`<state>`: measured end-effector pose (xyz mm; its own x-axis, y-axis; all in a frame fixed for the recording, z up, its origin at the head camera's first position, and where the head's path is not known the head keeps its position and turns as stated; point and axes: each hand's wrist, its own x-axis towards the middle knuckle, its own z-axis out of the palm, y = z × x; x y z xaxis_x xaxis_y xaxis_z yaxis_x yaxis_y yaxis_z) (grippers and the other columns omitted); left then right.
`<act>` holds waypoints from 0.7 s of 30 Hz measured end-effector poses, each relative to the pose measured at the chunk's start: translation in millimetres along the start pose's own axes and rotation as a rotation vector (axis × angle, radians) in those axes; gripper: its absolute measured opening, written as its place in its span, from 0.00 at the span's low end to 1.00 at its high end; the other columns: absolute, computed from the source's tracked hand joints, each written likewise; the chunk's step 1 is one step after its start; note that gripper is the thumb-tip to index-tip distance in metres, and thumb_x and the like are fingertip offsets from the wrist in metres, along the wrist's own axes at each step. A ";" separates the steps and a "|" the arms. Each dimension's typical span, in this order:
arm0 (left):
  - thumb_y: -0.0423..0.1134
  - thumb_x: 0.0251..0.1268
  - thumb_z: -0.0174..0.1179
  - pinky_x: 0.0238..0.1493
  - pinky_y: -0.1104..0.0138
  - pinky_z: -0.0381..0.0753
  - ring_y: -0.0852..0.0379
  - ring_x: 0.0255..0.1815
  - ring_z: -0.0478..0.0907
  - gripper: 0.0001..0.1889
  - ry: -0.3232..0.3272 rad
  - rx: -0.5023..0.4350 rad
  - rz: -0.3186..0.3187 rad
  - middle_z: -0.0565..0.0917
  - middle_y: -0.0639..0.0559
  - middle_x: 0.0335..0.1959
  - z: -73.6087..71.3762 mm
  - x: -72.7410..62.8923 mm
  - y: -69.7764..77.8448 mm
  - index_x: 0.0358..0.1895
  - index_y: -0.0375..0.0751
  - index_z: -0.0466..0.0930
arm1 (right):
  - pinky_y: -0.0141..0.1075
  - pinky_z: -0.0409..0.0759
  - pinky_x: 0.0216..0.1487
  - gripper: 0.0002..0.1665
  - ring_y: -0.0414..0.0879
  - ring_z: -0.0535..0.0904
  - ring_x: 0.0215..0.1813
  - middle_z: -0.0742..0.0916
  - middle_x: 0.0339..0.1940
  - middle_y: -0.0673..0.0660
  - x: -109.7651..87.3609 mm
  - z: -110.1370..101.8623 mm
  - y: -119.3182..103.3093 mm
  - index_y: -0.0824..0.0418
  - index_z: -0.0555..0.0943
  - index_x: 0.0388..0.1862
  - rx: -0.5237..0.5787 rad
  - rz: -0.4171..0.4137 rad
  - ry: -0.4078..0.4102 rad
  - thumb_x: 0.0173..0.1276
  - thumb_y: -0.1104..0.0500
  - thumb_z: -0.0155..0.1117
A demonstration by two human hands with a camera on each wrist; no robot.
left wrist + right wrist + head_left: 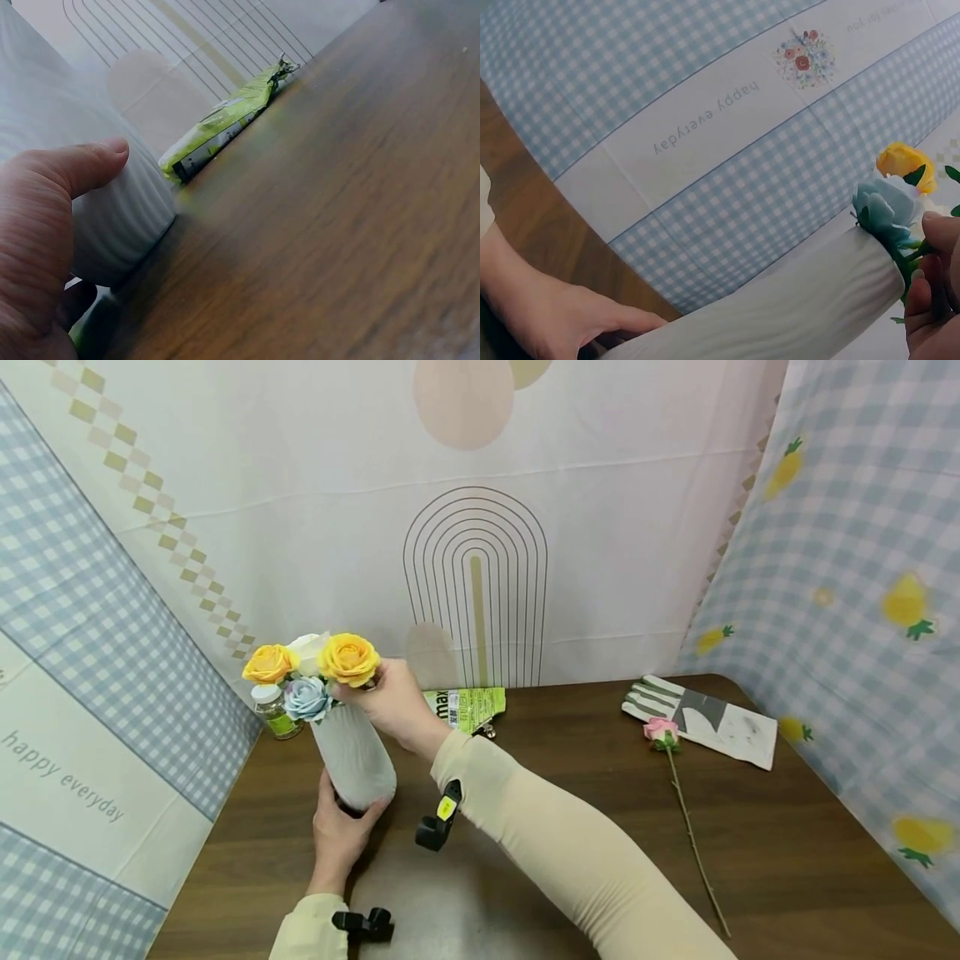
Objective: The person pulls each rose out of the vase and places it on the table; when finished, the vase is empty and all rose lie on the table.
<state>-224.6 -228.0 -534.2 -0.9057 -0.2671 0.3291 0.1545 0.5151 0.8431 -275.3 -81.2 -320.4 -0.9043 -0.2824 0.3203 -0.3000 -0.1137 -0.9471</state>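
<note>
A white ribbed vase (352,760) stands at the left of the wooden table, its base in the grip of my left hand (339,835). In the left wrist view the thumb (97,163) lies along the vase's side. At the vase mouth my right hand (401,706) pinches a green stem (924,251) just under a yellow rose (349,659). Beside that bloom, a pale blue rose (307,698), a white flower (309,652) and an orange-yellow rose (270,664) stick out of the vase. The stems' lower ends are hidden inside it.
Behind the vase at the left is a small white-lidded jar (266,694). A green packet (487,703) lies against the back cloth. On the right, a long-stemmed pink rose (662,732) lies with its bloom by a white-and-grey glove (742,735).
</note>
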 end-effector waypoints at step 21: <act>0.52 0.45 0.76 0.59 0.45 0.65 0.41 0.66 0.65 0.57 -0.009 0.024 -0.005 0.65 0.42 0.69 -0.4 -0.3 -2.2 0.77 0.63 0.45 | 0.28 0.79 0.30 0.09 0.34 0.81 0.31 0.89 0.32 0.50 0.1 -11.7 16.8 0.59 0.89 0.39 -0.339 -0.190 -0.028 0.60 0.59 0.72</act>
<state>-224.5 -229.4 -536.0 -0.9101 -0.2623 0.3209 0.1406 0.5330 0.8344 -284.0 -72.0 -336.6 -0.8155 -0.3131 0.4868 -0.5493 0.1537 -0.8214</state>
